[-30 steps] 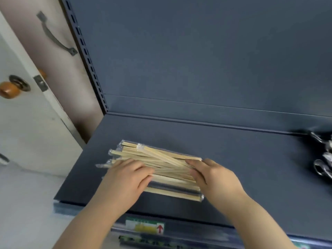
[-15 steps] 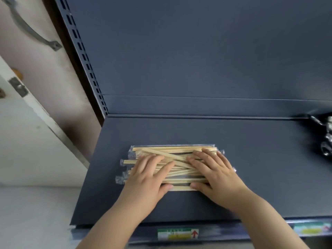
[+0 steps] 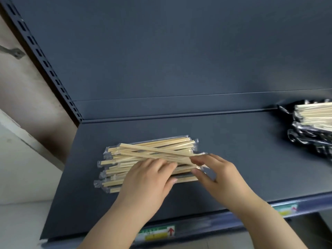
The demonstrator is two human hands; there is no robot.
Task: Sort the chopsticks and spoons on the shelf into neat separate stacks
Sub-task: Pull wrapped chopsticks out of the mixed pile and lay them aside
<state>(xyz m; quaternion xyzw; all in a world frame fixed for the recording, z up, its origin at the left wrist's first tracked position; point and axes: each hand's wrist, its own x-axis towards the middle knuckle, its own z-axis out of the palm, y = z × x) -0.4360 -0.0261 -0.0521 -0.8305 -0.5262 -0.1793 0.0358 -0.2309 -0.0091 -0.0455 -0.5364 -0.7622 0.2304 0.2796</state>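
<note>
A pile of wooden chopsticks in clear wrappers (image 3: 143, 155) lies on the left part of the dark grey shelf (image 3: 242, 150). A few of the top pairs lie crossed at an angle. My left hand (image 3: 149, 180) rests palm down on the near side of the pile, fingers together. My right hand (image 3: 213, 171) is at the pile's right end, thumb and fingers pinching the ends of the chopsticks. At the far right edge lies a mixed heap of more wrapped chopsticks (image 3: 316, 114) on top of wrapped metal spoons (image 3: 309, 139).
The shelf's back panel (image 3: 179, 51) rises behind, with a slotted upright (image 3: 45, 63) at the left. Price labels (image 3: 158, 232) sit on the shelf's front lip. A pale wall and door lie to the left.
The view has swung right, bringing the mixed heap into sight. My right hand slid to the pile's right end and now pinches the chopstick ends. My left hand stays on the pile.
</note>
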